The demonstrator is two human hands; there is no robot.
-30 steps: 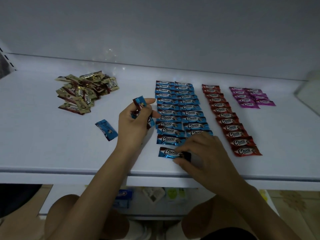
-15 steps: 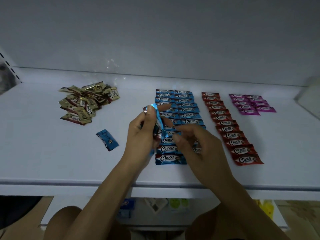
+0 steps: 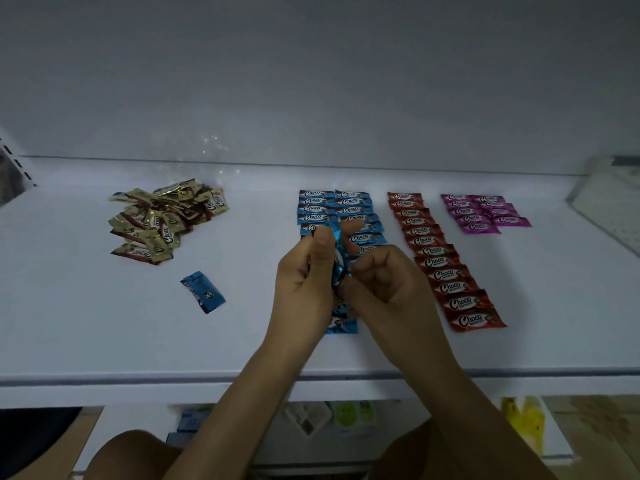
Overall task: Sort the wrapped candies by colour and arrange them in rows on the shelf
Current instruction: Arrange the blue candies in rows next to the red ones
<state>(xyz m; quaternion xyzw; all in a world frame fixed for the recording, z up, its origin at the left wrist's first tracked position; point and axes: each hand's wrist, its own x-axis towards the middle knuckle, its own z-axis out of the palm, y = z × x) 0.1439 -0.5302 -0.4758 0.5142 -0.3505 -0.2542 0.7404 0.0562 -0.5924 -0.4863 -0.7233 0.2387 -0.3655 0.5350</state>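
The word "Choco" reads in white script on the blue rows (image 3: 350, 202), on the red row (image 3: 446, 271) and on several wrappers in the gold pile (image 3: 166, 220). The line under it is too small to read. The white print on the purple candies (image 3: 479, 213) is too blurred to make out.

Your left hand (image 3: 304, 275) grips the held blue candies (image 3: 337, 258), a small stack of shiny blue foil wrappers with crimped ends. It holds them upright above the blue rows, with the thumb pressed along their side. Your right hand (image 3: 388, 282) has its fingers curled, and its fingertips pinch the lower end of that stack.

On the white shelf (image 3: 104, 323), the blue rows run far to near in two columns, partly hidden behind your hands. The red row is just to their right in a single column. The purple candies sit far right in two short columns. The gold pile is unsorted at far left. A lone blue candy (image 3: 203, 292) lies askew near the pile, well left of your hands.

A second ago your right hand was down on the shelf at the near end of the blue rows. Half a second ago it was rising with its fingers spread, and now it has closed on the stack. The lone blue candy has not moved.
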